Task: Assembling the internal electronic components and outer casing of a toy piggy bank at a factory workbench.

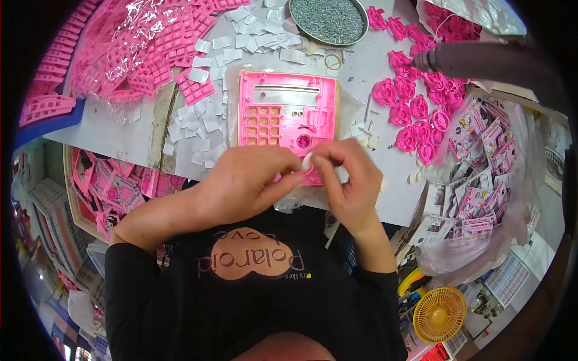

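Note:
A pink plastic toy housing (287,114) lies in front of me, with a grid of square openings, a long slot and a round hole. Just over its near edge my two hands meet. Between the thumb and fingertips of my right hand (352,183) is a small white plastic piece (307,161). My left hand (256,174) is closed in a pinch close beside that piece; whatever its fingertips hold is hidden. The hands cover the lower part of the housing.
White paper slips (205,129) lie left of the housing, near bagged pink button grids (144,54). A round tray of screws (328,21) stands at the back. Pink ring parts (415,114) are at right, under a dark bar (481,59). Bagged printed pieces (481,162) sit far right.

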Motion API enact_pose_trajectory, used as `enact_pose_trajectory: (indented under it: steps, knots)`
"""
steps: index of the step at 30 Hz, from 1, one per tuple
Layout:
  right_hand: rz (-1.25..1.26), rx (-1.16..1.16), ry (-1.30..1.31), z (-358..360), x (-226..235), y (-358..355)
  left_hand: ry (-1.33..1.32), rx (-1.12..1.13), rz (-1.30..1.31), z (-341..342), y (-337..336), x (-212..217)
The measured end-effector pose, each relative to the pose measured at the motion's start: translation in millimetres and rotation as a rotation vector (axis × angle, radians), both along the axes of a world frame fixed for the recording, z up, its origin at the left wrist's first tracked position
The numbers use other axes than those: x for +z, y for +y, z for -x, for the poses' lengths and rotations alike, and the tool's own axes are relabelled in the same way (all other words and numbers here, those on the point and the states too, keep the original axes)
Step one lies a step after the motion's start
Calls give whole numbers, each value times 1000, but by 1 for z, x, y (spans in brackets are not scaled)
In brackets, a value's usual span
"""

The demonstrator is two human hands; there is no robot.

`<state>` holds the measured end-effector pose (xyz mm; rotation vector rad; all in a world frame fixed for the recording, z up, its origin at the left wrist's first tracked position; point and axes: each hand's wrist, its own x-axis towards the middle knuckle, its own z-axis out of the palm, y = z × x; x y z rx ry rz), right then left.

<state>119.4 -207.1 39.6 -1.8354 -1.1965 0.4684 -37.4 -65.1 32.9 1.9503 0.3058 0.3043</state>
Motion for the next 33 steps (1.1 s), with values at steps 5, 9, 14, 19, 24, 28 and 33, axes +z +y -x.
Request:
enact_pose_trajectory:
  steps: [5, 9, 14, 19, 24, 28, 33]
  knots:
    - [65, 114, -538, -14, -8, 22, 21, 194, -12, 10, 35, 18]
    - [146, 128, -610, -8, -18, 31, 7, 199, -75, 7, 50, 20]
    - [186, 76, -648, 0, -16, 32, -66, 136, -206, -15, 65, 28]
    - [164, 40, -558, -1, -29, 25, -198, 89, -569, -96, 102, 4]
    - [139, -20, -446, 1, -25, 29, 132, 76, -888, -185, 148, -39]
    - [121, -71, -393, 1, -31, 26, 161, -45, -965, -209, 157, -57]
    - [134, -55, -521, 2, -26, 23, 218, -18, -980, -212, 157, -64]
